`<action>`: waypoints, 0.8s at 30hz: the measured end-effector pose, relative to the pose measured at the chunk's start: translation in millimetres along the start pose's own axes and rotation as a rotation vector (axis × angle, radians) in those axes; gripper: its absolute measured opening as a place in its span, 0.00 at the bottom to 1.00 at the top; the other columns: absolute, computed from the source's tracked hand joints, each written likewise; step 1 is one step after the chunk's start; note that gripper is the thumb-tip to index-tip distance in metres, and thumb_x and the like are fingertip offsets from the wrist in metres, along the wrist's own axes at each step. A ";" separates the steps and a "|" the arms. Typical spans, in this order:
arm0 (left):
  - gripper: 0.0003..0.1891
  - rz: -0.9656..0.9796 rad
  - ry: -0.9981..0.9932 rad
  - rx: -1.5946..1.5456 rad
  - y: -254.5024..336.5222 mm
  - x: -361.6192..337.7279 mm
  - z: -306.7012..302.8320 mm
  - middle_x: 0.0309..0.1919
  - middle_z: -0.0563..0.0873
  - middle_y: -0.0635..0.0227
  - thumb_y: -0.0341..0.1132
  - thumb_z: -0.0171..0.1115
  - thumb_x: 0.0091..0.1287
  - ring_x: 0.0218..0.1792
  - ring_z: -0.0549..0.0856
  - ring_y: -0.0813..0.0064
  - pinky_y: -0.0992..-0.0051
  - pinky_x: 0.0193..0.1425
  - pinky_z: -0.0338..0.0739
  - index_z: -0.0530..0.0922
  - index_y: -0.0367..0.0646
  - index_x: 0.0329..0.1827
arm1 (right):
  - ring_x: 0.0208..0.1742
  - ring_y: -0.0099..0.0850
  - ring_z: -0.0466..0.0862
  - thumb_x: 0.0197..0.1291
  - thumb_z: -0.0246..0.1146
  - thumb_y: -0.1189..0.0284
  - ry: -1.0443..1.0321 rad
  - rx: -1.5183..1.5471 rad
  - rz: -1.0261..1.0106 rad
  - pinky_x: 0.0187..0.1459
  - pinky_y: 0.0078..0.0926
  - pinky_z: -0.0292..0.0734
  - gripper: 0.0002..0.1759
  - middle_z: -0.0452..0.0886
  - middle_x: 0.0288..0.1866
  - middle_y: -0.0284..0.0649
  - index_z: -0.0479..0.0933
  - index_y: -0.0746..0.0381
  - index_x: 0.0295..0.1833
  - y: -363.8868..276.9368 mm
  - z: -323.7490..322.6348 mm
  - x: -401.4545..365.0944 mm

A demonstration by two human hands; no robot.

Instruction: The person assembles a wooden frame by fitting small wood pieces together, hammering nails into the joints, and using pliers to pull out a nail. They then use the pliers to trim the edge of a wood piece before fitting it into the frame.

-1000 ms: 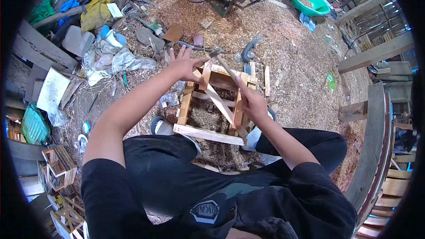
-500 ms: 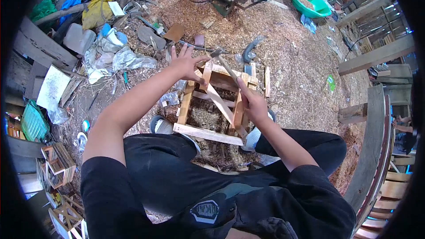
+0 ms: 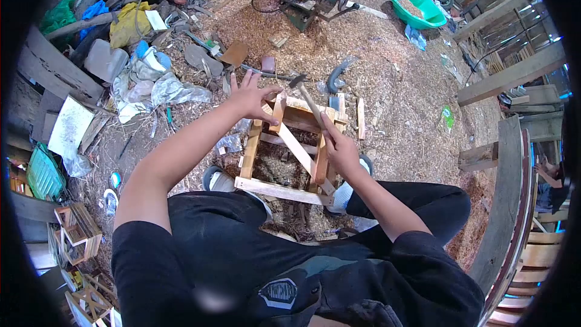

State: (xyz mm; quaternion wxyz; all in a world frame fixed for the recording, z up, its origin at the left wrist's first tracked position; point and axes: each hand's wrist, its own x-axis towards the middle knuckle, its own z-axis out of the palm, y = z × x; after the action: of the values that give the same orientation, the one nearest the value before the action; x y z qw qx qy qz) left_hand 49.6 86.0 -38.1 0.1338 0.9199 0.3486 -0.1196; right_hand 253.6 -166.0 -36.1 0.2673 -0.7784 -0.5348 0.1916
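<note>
Holds almost as a second ago: grips wooden-handled hammer (image 3: 311, 102) in right fist (image 3: 340, 150) over rough slatted frame (image 3: 281, 192); touches its far corner with splayed, open left hand (image 3: 249, 97).

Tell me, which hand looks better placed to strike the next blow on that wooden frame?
Probably the right. The right hand grips the hammer by its handle, its head raised above the far edge of the wooden frame. The left hand, fingers spread, steadies a slat there.

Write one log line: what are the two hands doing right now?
left hand: fingers spread, on frame top | right hand: grips hammer, head above frame | ground: sawdust
</note>
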 end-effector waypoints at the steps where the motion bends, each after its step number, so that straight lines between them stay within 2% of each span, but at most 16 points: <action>1: 0.62 0.003 0.000 -0.001 1.0 -0.4 -1.4 0.89 0.53 0.45 0.85 0.75 0.37 0.90 0.43 0.42 0.25 0.84 0.30 0.65 0.89 0.83 | 0.35 0.56 0.88 0.78 0.61 0.66 0.002 -0.002 0.002 0.40 0.49 0.82 0.31 0.86 0.36 0.58 0.69 0.36 0.83 1.0 2.3 -1.2; 4: 0.62 -0.008 -0.017 0.022 1.6 -0.4 -2.8 0.89 0.51 0.46 0.85 0.75 0.38 0.90 0.43 0.41 0.25 0.85 0.32 0.64 0.89 0.84 | 0.35 0.56 0.88 0.79 0.61 0.66 0.050 0.140 0.067 0.41 0.46 0.82 0.30 0.86 0.37 0.59 0.71 0.37 0.82 4.5 8.2 -6.8; 7: 0.62 -0.007 -0.011 0.016 0.2 -0.9 -2.4 0.89 0.51 0.46 0.85 0.75 0.38 0.90 0.43 0.40 0.26 0.85 0.32 0.64 0.89 0.84 | 0.34 0.55 0.87 0.79 0.60 0.66 0.010 0.228 0.135 0.40 0.45 0.82 0.28 0.86 0.37 0.59 0.72 0.38 0.81 -1.3 8.2 -9.8; 10: 0.62 -0.007 -0.024 -0.012 0.6 -0.3 -0.8 0.89 0.51 0.46 0.84 0.75 0.38 0.90 0.43 0.40 0.26 0.85 0.32 0.64 0.89 0.84 | 0.32 0.54 0.86 0.79 0.60 0.67 -0.028 0.139 0.066 0.40 0.44 0.82 0.30 0.85 0.35 0.58 0.71 0.38 0.82 -14.2 -4.2 -9.1; 15: 0.62 -0.006 -0.011 -0.021 -1.0 -0.6 0.1 0.89 0.51 0.46 0.84 0.75 0.38 0.90 0.43 0.40 0.25 0.85 0.31 0.65 0.89 0.84 | 0.33 0.54 0.86 0.77 0.61 0.68 0.052 0.069 -0.069 0.41 0.48 0.81 0.34 0.83 0.31 0.55 0.67 0.36 0.85 -31.4 -17.2 -2.0; 16: 0.61 -0.004 -0.015 -0.040 -1.2 -0.4 -0.5 0.89 0.51 0.46 0.84 0.75 0.38 0.90 0.43 0.39 0.25 0.84 0.31 0.65 0.89 0.84 | 0.34 0.55 0.87 0.77 0.61 0.67 0.036 0.040 -0.085 0.40 0.51 0.80 0.34 0.84 0.32 0.56 0.66 0.36 0.85 -26.4 -14.2 -1.5; 21: 0.62 0.001 -0.009 -0.017 -3.5 0.8 2.2 0.89 0.52 0.46 0.86 0.73 0.37 0.89 0.43 0.39 0.25 0.84 0.30 0.66 0.86 0.83 | 0.37 0.57 0.88 0.77 0.61 0.65 -0.072 -0.013 -0.063 0.40 0.53 0.80 0.33 0.85 0.35 0.59 0.66 0.37 0.85 -3.9 2.5 -6.2; 23: 0.63 0.002 -0.002 -0.040 -3.1 1.0 3.5 0.89 0.51 0.45 0.85 0.74 0.37 0.89 0.43 0.39 0.25 0.84 0.30 0.66 0.85 0.84 | 0.32 0.49 0.88 0.79 0.60 0.64 -0.037 0.156 0.012 0.38 0.48 0.81 0.32 0.86 0.33 0.53 0.67 0.39 0.85 0.3 9.5 -6.8; 24: 0.63 0.002 -0.002 -0.041 -3.0 1.2 4.9 0.89 0.51 0.45 0.85 0.74 0.37 0.89 0.43 0.39 0.25 0.84 0.30 0.66 0.85 0.84 | 0.32 0.49 0.88 0.79 0.60 0.64 -0.038 0.156 0.012 0.38 0.48 0.81 0.32 0.86 0.33 0.53 0.67 0.39 0.85 -0.2 9.4 -5.9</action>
State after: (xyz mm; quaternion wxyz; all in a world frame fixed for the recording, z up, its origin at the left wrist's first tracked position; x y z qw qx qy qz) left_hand 47.8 87.3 -43.6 0.1530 0.9172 0.3499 -0.1135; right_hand 245.9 -169.5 -43.2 0.3155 -0.7547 -0.5185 0.2491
